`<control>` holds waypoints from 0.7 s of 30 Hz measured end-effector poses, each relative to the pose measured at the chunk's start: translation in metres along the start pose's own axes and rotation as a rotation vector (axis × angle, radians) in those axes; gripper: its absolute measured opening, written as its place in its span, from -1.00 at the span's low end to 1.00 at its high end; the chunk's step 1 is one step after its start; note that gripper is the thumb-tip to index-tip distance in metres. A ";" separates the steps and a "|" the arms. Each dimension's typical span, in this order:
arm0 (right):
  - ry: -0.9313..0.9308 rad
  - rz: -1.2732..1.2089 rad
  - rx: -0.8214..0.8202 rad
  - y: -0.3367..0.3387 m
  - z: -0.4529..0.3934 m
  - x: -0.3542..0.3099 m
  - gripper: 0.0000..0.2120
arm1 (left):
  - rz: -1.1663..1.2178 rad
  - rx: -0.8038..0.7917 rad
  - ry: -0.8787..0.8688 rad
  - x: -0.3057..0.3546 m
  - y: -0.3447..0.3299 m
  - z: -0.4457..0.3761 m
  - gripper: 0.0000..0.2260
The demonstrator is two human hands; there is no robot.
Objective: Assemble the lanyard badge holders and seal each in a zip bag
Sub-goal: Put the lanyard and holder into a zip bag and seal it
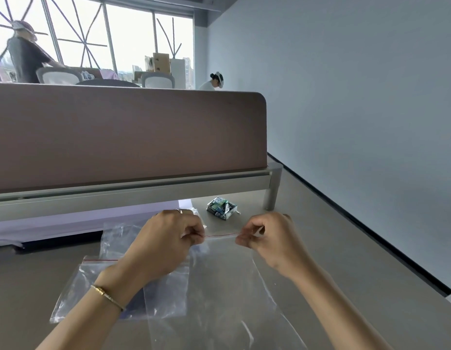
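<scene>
A clear zip bag with a red line along its top hangs over the desk between my hands. My left hand pinches the left end of its zip strip. My right hand pinches the right end, thumb against fingers. The bag's lower part lies loose toward me. What it holds is too faint to tell. Another clear zip bag with a red strip lies flat on the desk under my left wrist, with something dark inside. A further clear bag lies just behind it.
A small crumpled printed packet sits on the desk beyond my hands. A pink divider panel on a grey rail closes off the far side. White paper lies at the left under the rail. Two people are behind the divider.
</scene>
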State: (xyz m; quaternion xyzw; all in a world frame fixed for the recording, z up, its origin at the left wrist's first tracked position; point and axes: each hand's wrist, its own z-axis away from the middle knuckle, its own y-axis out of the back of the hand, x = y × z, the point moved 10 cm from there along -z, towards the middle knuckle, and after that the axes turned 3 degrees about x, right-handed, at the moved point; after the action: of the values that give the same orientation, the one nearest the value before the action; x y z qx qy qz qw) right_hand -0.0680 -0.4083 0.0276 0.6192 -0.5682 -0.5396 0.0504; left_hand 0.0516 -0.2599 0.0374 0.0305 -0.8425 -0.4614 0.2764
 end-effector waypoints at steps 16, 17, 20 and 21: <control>-0.126 0.135 0.015 0.032 -0.010 0.049 -0.78 | 0.000 0.091 -0.165 0.035 0.000 0.002 -0.46; -0.125 0.193 0.030 0.035 -0.010 0.054 -0.76 | -0.020 0.095 -0.171 0.040 0.000 0.003 -0.49; -0.134 0.292 0.068 0.044 -0.006 0.047 -0.88 | -0.052 0.114 -0.189 0.059 -0.001 0.009 -0.63; -0.125 0.251 0.074 0.046 -0.001 0.039 -0.88 | -0.043 0.120 -0.195 0.066 -0.002 0.013 -0.67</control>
State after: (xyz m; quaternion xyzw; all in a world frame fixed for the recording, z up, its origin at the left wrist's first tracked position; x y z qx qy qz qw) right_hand -0.1059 -0.4545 0.0354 0.5099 -0.6627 -0.5453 0.0592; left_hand -0.0115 -0.2712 0.0594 0.0201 -0.8907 -0.4166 0.1808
